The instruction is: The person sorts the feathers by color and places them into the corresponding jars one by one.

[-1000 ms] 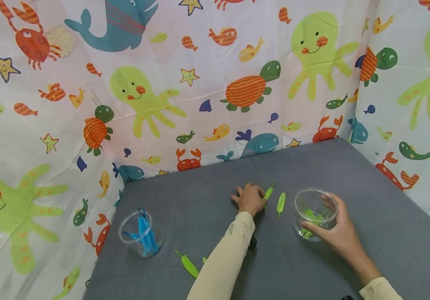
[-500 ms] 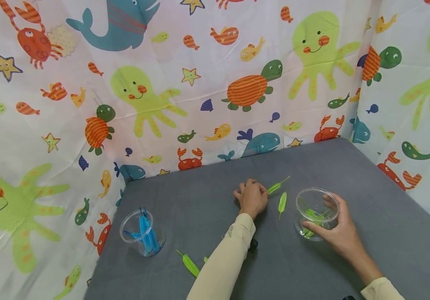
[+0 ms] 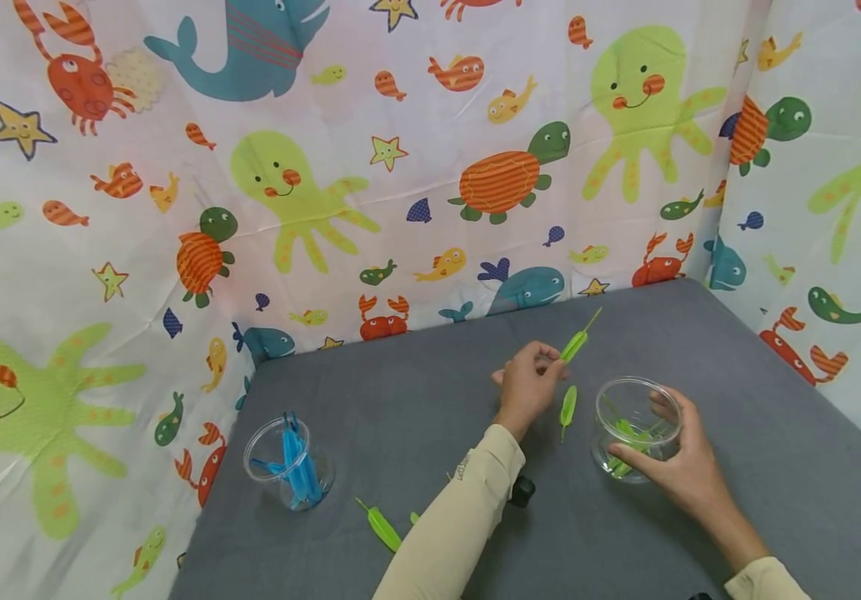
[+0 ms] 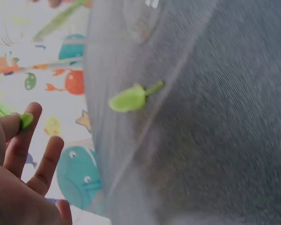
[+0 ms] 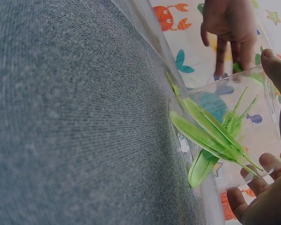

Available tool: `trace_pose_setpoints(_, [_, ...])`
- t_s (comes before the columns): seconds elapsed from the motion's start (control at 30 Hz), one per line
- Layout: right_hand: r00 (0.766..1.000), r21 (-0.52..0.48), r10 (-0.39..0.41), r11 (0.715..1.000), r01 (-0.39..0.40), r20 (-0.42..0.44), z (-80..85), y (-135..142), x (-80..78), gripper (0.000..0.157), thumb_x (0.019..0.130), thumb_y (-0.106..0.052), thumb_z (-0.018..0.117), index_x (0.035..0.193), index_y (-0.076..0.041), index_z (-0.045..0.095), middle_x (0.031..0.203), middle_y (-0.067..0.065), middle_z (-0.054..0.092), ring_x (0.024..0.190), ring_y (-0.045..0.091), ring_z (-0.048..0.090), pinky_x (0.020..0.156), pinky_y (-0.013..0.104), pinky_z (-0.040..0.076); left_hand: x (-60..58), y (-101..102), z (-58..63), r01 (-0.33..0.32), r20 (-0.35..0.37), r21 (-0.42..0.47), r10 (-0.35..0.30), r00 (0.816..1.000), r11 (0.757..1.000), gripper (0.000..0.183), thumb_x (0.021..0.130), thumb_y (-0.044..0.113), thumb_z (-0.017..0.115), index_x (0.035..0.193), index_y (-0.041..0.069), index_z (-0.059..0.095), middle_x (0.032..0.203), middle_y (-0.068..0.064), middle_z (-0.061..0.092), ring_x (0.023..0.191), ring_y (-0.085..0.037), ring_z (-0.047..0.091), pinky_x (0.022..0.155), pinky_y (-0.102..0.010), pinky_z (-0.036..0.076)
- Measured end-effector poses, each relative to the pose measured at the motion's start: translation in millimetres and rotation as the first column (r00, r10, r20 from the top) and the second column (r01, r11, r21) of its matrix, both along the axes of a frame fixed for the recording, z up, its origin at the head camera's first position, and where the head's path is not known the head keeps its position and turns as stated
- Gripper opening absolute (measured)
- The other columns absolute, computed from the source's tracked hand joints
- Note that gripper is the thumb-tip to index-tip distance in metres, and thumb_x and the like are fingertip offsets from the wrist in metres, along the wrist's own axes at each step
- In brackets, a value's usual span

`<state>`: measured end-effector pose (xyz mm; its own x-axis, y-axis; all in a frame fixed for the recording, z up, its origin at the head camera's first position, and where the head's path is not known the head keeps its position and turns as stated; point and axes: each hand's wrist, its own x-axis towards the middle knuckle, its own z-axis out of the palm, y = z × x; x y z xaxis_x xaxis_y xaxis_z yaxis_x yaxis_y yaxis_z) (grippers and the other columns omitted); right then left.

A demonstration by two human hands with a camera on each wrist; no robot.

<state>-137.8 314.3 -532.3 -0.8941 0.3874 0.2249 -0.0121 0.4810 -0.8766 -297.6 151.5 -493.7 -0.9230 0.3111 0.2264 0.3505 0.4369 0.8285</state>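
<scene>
My left hand [image 3: 528,390] pinches a green feather [image 3: 576,344] between thumb and forefinger, its thin quill pointing up and away. In the left wrist view the other fingers [image 4: 47,164] spread loosely beside the pinched tip [image 4: 26,120]. My right hand [image 3: 688,475] grips a clear plastic cup [image 3: 599,417] from its right side, thumb in front and fingers behind. Several green feathers [image 5: 206,126] lean inside that cup. Between the left hand and the cup, one loose green feather [image 3: 568,405] lies on the grey cloth.
A second clear cup [image 3: 250,462] holding blue feathers [image 3: 302,475] stands at the left of the grey table [image 3: 400,408]. By the left sleeve [image 3: 453,525] lies a green feather [image 3: 381,527], with part of another showing. A patterned sea-animal curtain [image 3: 400,200] borders the table.
My left hand has lifted a green feather off the cloth and moved slightly right and away, its quill now pointing higher. The right hand and its cup have stayed in place.
</scene>
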Motion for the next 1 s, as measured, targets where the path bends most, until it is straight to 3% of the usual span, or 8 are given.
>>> trace_pose_setpoints(0.27, [1.0,0.001,0.003,1.0,-0.003,0.0,-1.4,0.5,-0.3,0.118,0.077,-0.029,0.091,0.161,-0.01,0.011,0.158,0.025,0.037,0.139,0.048,0.038,0.107,0.077,0.027,13.7,8.6,12.4,0.067,0.087,0.074,-0.073,0.994,0.995,0.019,0.099,0.035,0.066,0.117,0.033,0.07,0.087,0.022,0.077,0.112,0.001,0.062,0.104,-0.044,0.028])
trace_pose_setpoints(0.6, [1.0,0.0,0.001,1.0,-0.001,-0.019,-1.5,0.1,-0.5,0.117,0.077,-0.027,0.091,0.161,-0.009,0.013,0.156,0.026,0.038,0.137,0.047,0.04,0.106,0.076,0.028,27.4,16.7,22.0,0.134,0.095,0.131,-0.147,0.985,0.982,0.012,0.099,0.037,0.066,0.11,0.032,0.069,0.091,0.021,0.078,0.114,0.006,0.06,0.115,-0.049,0.025])
trace_pose_setpoints(0.8, [1.0,0.004,0.007,1.0,-0.007,-0.017,-2.5,0.8,-0.9,0.116,0.077,-0.027,0.091,0.161,-0.008,0.012,0.155,0.027,0.037,0.136,0.048,0.039,0.105,0.077,0.028,37.1,20.9,26.0,0.181,0.089,0.081,-0.188,0.978,0.98,0.011,0.099,0.039,0.066,0.109,0.035,0.067,0.094,0.025,0.076,0.115,0.007,0.06,0.12,-0.051,0.024])
trace_pose_setpoints(1.0, [1.0,-0.002,0.013,1.0,-0.013,-0.017,-2.6,1.4,-1.1,0.115,0.078,-0.027,0.09,0.161,-0.008,0.011,0.156,0.028,0.036,0.137,0.05,0.038,0.105,0.079,0.025,44.9,24.8,25.6,0.234,0.053,0.003,-0.234,0.971,0.972,0.01,0.096,0.039,0.07,0.105,0.034,0.068,0.095,0.025,0.076,0.11,0.01,0.06,0.117,-0.043,0.026])
